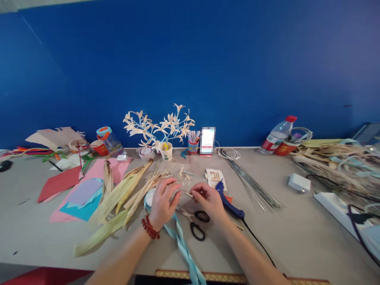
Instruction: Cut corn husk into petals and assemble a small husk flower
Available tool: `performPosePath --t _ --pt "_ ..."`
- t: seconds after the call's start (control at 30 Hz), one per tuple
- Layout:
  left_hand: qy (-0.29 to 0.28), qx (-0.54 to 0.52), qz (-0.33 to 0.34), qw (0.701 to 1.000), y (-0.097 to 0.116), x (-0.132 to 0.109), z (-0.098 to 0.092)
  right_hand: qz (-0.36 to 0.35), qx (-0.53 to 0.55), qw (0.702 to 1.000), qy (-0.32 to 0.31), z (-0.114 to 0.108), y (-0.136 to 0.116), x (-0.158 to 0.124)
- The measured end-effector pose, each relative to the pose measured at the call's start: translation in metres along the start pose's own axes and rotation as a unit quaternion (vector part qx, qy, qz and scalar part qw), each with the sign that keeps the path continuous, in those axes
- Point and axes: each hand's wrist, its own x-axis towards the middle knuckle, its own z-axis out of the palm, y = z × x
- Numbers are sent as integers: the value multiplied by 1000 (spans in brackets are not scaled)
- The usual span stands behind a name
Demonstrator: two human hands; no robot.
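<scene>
My right hand [209, 200] pinches a thin pale strip [187, 194] between thumb and fingertips; its exact kind is too small to make out. My left hand [164, 202], a red bead bracelet [150, 227] at its wrist, is just left of the strip with fingers curved and apart. Beneath the left hand lies a roll of light-blue ribbon [147, 200], its tail running down over the table's front edge. Scissors with black handles [198, 231] lie between my forearms. A blue glue gun [230, 202] rests right of my right hand.
Corn husks [124, 194] and coloured paper [80, 209] cover the left side. Pale flowers [170, 126] stand in a cup [165, 152] at the back. Metal wires [257, 186], a tilted bottle [277, 134], a white box [299, 183] and a power strip [335, 211] are on the right.
</scene>
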Motion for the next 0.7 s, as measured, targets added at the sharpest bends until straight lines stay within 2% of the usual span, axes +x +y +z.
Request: performPosePath --t 0.03,0.07,0.1,0.13,0.2,0.3,0.4,0.57,0.7 --pt "23 -28 -28 999 3 -1 -1 35 61 997 13 1 -2 1" --pt "19 -69 -61 996 6 -2 -1 60 113 992 21 1 -5 1" --pt "-11 -123 -97 988 9 -2 -1 75 150 986 26 2 -9 2" --pt "-45 -183 -137 972 12 -3 0 83 174 981 26 3 -14 1" --pt "-63 -289 -223 929 17 -3 4 95 196 976 16 6 -23 0" --pt "-14 -396 -302 867 19 -2 11 127 214 968 -7 10 -35 -5" --pt "-1 -456 -320 831 20 -2 13 160 250 955 -10 12 -40 -10" --pt "-20 -498 -312 809 26 -2 8 210 296 932 -17 10 -41 -16" --pt "-33 -519 -317 793 31 -2 5 210 298 931 -19 14 -39 -21"
